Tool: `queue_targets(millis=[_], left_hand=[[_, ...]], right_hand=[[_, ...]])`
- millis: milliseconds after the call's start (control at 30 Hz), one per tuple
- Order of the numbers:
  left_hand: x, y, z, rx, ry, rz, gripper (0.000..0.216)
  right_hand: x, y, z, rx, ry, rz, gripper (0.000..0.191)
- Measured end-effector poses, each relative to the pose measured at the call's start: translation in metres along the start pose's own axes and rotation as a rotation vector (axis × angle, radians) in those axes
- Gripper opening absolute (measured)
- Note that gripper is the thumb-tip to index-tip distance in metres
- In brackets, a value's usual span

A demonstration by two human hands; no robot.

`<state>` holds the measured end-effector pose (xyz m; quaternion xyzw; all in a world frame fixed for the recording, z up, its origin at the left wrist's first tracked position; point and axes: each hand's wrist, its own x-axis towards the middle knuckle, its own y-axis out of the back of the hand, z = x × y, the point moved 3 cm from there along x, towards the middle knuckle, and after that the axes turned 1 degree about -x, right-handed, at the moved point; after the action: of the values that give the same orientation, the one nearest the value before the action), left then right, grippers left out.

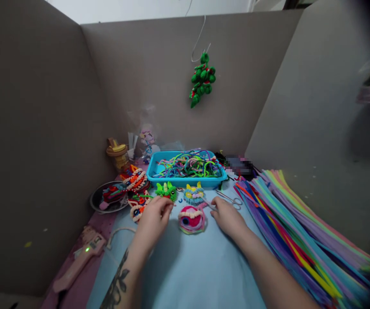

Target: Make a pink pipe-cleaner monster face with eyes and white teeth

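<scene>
My left hand point(155, 214) is closed in a pinch beside the green pipe-cleaner figure point(166, 191); something tiny may be between the fingertips, too small to make out. A slim silver metal tool point(208, 204) points up and left from my right hand point(226, 213), whose fingers close on its near end. Between the hands lies a round pink pipe-cleaner piece point(192, 218) with a dark blue eye and a cream strip. Just behind it is a blue-and-yellow pipe-cleaner figure point(194, 194). Scissors point(233, 201) with ring handles lie beyond my right hand.
A blue tray point(188, 182) of tangled pipe cleaners stands at the back. Long coloured pipe cleaners point(297, 240) cover the right side. At left are a metal bowl point(95, 201), orange-and-cream figures point(136, 179) and a pink glue gun point(80, 262) with a green light. Partitions surround the table.
</scene>
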<state>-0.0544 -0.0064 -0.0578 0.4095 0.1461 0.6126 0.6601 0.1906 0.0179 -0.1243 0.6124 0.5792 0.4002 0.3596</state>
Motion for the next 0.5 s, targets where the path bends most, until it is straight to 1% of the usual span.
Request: queue_targets(millis=[67, 133, 200, 267, 300, 367, 433, 500], left_hand=[[0.0, 0.001, 0.003, -0.094, 0.0, 0.016, 0.019], [0.0, 0.001, 0.006, -0.177, 0.013, 0.023, 0.019], [-0.001, -0.002, 0.01, -0.259, 0.056, 0.031, 0.018], [-0.003, -0.008, 0.012, -0.371, 0.137, 0.048, 0.017], [-0.004, -0.012, 0.013, -0.43, 0.176, 0.042, 0.016], [-0.005, -0.02, 0.017, -0.525, 0.23, 0.006, 0.014], [-0.005, -0.025, 0.021, -0.622, 0.244, -0.047, 0.013], [-0.006, -0.027, 0.024, -0.709, 0.226, -0.104, 0.012]], right_hand=[[-0.001, -0.001, 0.0, 0.0, -0.022, -0.002, 0.02], [-0.003, 0.005, -0.003, 0.049, 0.008, 0.043, 0.017], [-0.008, 0.015, -0.013, 0.235, 0.127, 0.136, 0.013], [-0.018, 0.023, -0.03, 0.492, 0.309, 0.19, 0.011], [-0.024, 0.024, -0.039, 0.588, 0.393, 0.172, 0.011], [-0.034, 0.023, -0.057, 0.696, 0.51, 0.101, 0.012], [-0.041, 0.02, -0.066, 0.762, 0.518, 0.079, 0.012], [-0.043, 0.017, -0.069, 0.812, 0.447, 0.095, 0.01]])
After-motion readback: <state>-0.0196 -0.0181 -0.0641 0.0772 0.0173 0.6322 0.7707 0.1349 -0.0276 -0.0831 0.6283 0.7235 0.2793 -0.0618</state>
